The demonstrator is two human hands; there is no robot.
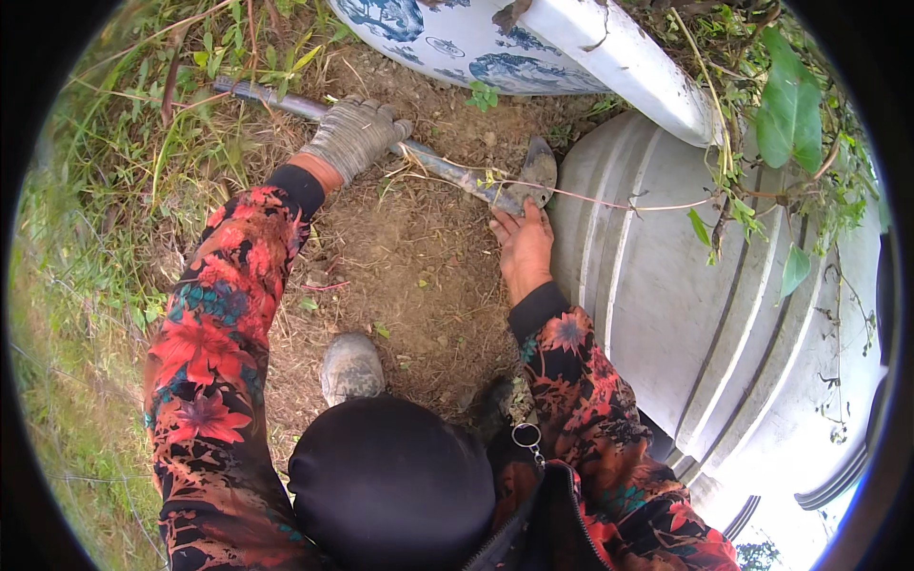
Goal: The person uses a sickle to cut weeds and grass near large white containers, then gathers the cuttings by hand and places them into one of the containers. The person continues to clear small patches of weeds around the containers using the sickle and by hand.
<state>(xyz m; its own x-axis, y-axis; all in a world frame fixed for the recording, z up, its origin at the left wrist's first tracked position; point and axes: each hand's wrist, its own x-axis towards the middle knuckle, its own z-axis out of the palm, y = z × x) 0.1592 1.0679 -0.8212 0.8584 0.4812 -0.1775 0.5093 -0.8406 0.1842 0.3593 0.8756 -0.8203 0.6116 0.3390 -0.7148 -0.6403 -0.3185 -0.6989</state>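
Observation:
My left hand, in a dirty knitted work glove, is wrapped around the metal pipe handle of a long tool. The handle slants from the grass at the upper left down to a dark curved blade with a small hole in it. My bare right hand holds the head end, its fingertips at the joint between handle and blade. Part of its grip is hidden behind the metal. Across the tool's head runs a thin pinkish vine stem, and dry stalks cling to the handle.
Close on the right stands a large ribbed pale container. A blue-and-white patterned ceramic vessel and a white beam-like piece are at the top. Leafy vines hang at upper right. Grass borders the bare soil.

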